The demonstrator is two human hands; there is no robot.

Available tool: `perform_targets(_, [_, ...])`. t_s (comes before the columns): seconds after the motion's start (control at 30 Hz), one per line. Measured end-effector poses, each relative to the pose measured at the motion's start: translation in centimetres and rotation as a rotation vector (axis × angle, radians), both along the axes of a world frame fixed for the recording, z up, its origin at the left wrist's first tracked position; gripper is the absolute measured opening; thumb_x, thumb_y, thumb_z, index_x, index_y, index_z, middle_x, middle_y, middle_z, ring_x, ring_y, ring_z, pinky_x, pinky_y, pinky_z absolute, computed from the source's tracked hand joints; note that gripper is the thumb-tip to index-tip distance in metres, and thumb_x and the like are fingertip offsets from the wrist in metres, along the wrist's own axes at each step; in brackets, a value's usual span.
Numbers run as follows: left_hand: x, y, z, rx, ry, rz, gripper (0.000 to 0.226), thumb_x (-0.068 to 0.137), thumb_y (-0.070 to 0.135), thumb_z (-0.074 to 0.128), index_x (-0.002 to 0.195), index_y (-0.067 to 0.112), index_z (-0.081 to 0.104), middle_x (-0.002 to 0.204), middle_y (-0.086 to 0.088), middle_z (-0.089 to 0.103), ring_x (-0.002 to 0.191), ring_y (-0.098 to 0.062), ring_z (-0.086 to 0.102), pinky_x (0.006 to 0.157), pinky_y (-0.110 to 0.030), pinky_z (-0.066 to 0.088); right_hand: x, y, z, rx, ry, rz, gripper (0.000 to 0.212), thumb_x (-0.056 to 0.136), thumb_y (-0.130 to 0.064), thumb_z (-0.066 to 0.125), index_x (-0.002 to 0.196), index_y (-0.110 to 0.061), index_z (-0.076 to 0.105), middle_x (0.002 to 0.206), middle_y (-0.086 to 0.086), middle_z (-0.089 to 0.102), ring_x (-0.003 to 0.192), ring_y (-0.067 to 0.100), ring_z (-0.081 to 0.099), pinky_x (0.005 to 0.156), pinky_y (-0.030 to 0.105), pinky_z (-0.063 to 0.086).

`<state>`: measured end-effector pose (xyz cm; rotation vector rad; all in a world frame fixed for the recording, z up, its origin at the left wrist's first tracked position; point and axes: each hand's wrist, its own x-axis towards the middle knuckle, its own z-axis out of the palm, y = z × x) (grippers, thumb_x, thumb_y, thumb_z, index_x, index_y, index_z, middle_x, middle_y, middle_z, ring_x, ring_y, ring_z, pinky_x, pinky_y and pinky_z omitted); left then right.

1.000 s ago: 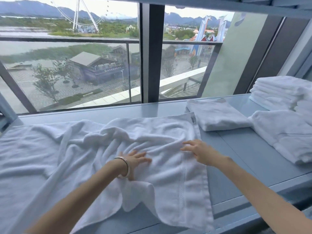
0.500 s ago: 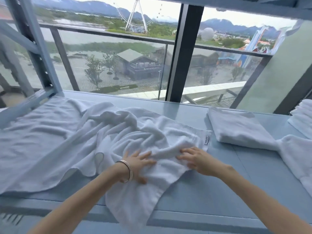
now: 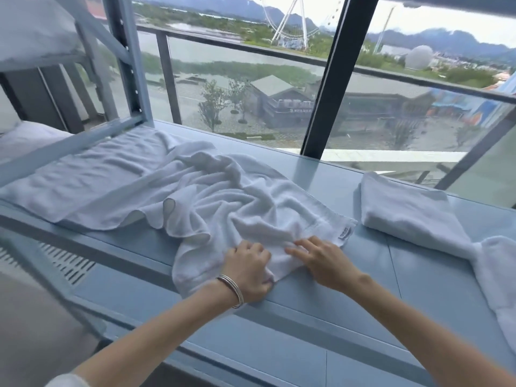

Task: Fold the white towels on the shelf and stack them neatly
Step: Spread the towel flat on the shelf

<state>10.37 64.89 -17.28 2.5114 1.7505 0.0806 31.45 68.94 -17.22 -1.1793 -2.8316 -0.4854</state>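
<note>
A pale blue shelf (image 3: 321,177) bears a rumpled towel (image 3: 195,191) and a folded towel (image 3: 405,210).

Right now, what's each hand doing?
Left hand: closed, gripping the rumpled white towel at its near edge.
Right hand: open, fingers flat on the same towel.

two hands (image 3: 284,263), three white towels (image 3: 223,202), one bracelet (image 3: 231,290)

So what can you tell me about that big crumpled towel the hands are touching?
The crumpled towel is white, soft-looking terry cloth, bunched into many wrinkles and folds, not yet folded. It lies spread on the pale blue shelf, its left part flatter. A small tag sits at its right corner. The left hand grips its near edge, while the right hand rests its fingers on the cloth. A folded towel lies apart, to the right.
</note>
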Motion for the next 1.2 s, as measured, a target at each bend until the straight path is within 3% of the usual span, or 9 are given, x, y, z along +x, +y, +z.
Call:
perform_targets(0.17, [1.6, 0.8, 1.9, -0.138, -0.150, -0.038, 0.024, 0.089, 0.024, 0.047, 0.106, 0.025, 0.064, 0.115, 0.000, 0.062, 0.110, -0.027, 0.055, 0.084, -0.030, 0.045, 2.0, 0.2, 2.1, 0.090, 0.038, -0.106, 0.023, 0.057, 0.002, 0.065, 0.064, -0.020, 0.061, 0.058, -0.004, 0.055, 0.049, 0.018, 0.057, 0.037, 0.022, 0.035])
perform_targets(0.27, [4.4, 0.8, 4.1, -0.296, -0.448, -0.081, 0.030, 0.081, 0.037, 0.038, 0.062, 0.015, 0.039, 0.075, -0.012, 0.056, 0.078, -0.030, 0.051, 0.064, -0.030, 0.035, 4.2, 0.3, 4.5, 0.089, 0.137, -0.267, 0.034, 0.045, 0.014, 0.074, 0.062, -0.011, 0.059, 0.063, 0.001, 0.057, 0.057, 0.023, 0.059, 0.033, 0.026, 0.042])
perform_targets(0.37, [8.6, 0.3, 6.5, -0.385, -0.668, -0.163, 0.028, 0.072, 0.040, 0.032, 0.056, 0.018, 0.029, 0.056, 0.002, 0.035, 0.061, -0.018, 0.033, 0.050, -0.020, 0.026, 6.7, 1.1, 7.8, 0.081, 0.273, -0.367, 0.024, 0.058, 0.020, 0.061, 0.069, -0.001, 0.062, 0.075, 0.012, 0.061, 0.073, 0.031, 0.061, 0.050, 0.037, 0.051])
perform_targets(0.6, [13.6, 2.3, 12.7, -0.568, -1.242, -0.119, 0.030, 0.068, 0.033, 0.044, 0.084, 0.011, 0.055, 0.084, -0.012, 0.051, 0.080, -0.019, 0.047, 0.071, -0.030, 0.036, 7.9, 5.5, 16.8, 0.185, 0.391, -0.410, 0.024, 0.069, 0.019, 0.050, 0.075, 0.003, 0.066, 0.086, 0.018, 0.064, 0.089, 0.031, 0.059, 0.075, 0.034, 0.045])
perform_targets(0.73, [6.6, 6.2, 15.1, -0.527, -1.393, -0.081, 0.022, 0.093, 0.006, 0.045, 0.076, 0.015, 0.056, 0.090, -0.013, 0.052, 0.083, -0.023, 0.049, 0.073, -0.033, 0.038, 0.9, 9.7, 20.8, 0.260, 0.342, -0.255, 0.019, 0.074, 0.019, 0.057, 0.071, 0.003, 0.067, 0.080, 0.016, 0.066, 0.085, 0.032, 0.061, 0.075, 0.038, 0.052])
perform_targets(0.87, [-4.8, 9.7, 16.3, -0.414, -1.495, -0.032, 0.011, 0.083, 0.004, 0.053, 0.075, 0.011, 0.057, 0.078, -0.010, 0.054, 0.068, -0.020, 0.050, 0.059, -0.026, 0.041, -11.5, 15.0, 21.9, 0.292, 0.324, -0.120, 0.017, 0.081, 0.015, 0.055, 0.080, 0.005, 0.069, 0.087, 0.016, 0.066, 0.093, 0.030, 0.060, 0.084, 0.036, 0.048])
perform_targets(1.03, [-22.7, 13.9, 16.0, -0.039, -1.205, 0.199, 0.035, 0.062, 0.023, 0.043, 0.081, 0.001, 0.063, 0.080, -0.015, 0.058, 0.075, -0.024, 0.052, 0.062, -0.032, 0.041, -30.8, 21.3, 20.0, 0.243, 0.378, 0.014, 0.015, 0.070, 0.019, 0.060, 0.069, 0.005, 0.066, 0.081, 0.019, 0.066, 0.091, 0.035, 0.062, 0.076, 0.036, 0.052])
perform_targets(1.13, [-32.7, 16.3, 12.9, 0.042, -0.783, 0.457, 0.039, 0.087, 0.020, 0.046, 0.114, -0.004, 0.058, 0.112, -0.024, 0.062, 0.103, -0.034, 0.059, 0.086, -0.036, 0.044, -41.1, 23.3, 17.4, 0.006, 0.485, -0.037, 0.034, 0.084, 0.014, 0.046, 0.112, 0.005, 0.063, 0.129, 0.023, 0.053, 0.127, 0.037, 0.042, 0.104, 0.040, 0.037])
perform_targets(1.2, [-37.9, 17.1, 8.7, -0.098, -0.519, 0.529, 0.049, 0.094, 0.017, 0.045, 0.140, 0.005, 0.035, 0.135, -0.018, 0.050, 0.118, -0.033, 0.051, 0.096, -0.033, 0.042, -45.4, 23.4, 14.5, -0.175, 0.254, -0.025, 0.058, 0.087, 0.015, 0.035, 0.138, -0.011, 0.045, 0.153, 0.012, 0.024, 0.142, 0.028, 0.020, 0.114, 0.038, 0.022])
